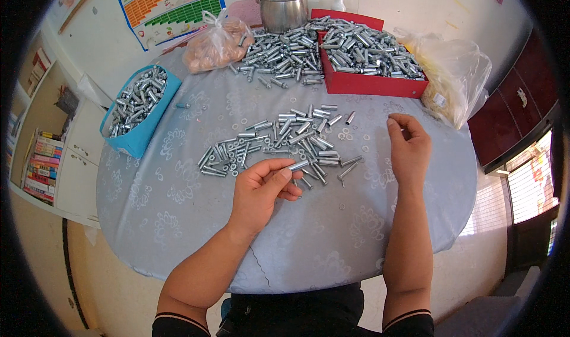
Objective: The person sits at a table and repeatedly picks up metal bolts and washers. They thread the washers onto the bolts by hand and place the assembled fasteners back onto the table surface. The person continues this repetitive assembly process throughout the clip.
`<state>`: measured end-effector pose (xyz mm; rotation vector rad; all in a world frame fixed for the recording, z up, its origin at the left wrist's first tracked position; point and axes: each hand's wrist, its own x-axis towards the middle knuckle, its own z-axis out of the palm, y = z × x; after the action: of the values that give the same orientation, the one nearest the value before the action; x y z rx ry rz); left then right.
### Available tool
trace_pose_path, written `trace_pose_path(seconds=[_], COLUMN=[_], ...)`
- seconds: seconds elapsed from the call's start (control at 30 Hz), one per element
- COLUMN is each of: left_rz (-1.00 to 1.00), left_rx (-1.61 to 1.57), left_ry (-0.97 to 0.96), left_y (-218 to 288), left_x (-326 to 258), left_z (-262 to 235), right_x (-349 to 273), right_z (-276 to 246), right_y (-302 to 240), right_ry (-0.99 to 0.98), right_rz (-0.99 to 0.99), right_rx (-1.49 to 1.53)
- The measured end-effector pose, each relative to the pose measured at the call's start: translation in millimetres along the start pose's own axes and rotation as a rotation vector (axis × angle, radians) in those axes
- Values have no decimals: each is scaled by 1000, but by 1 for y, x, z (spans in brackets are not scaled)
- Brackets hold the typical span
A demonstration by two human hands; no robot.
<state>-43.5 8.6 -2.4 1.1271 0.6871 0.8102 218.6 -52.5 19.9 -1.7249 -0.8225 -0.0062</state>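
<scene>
My left hand is closed, pinching a shiny metal sleeve between thumb and fingers. It hovers at the near edge of a loose pile of bolts, sleeves, nuts and washers on the table. Right of that pile, my right hand is raised with its fingers curled and the thumb pressed to them. Whatever it pinches, if anything, is too small to make out. A few flat washers lie between the pile and this hand. Some parts under my left hand are hidden.
A grey patterned cloth covers the round table. A blue container of bolts stands left. Behind are a red box of bolts, a bolt heap, a knotted bag, a steel pot and a clear plastic bag.
</scene>
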Motion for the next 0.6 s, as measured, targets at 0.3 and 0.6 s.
trace_pose_path(seconds=[0.3,0.6], left_rz=[4,-4], left_rx=[7,-1], left_ry=[6,5], left_y=[-1,-1], left_x=[1,2], left_z=[0,0], right_x=[-16,-18], right_z=[27,42], right_y=[15,23], right_ry=[-379,-463], right_rz=[-409,-574], right_rx=[-356,-502])
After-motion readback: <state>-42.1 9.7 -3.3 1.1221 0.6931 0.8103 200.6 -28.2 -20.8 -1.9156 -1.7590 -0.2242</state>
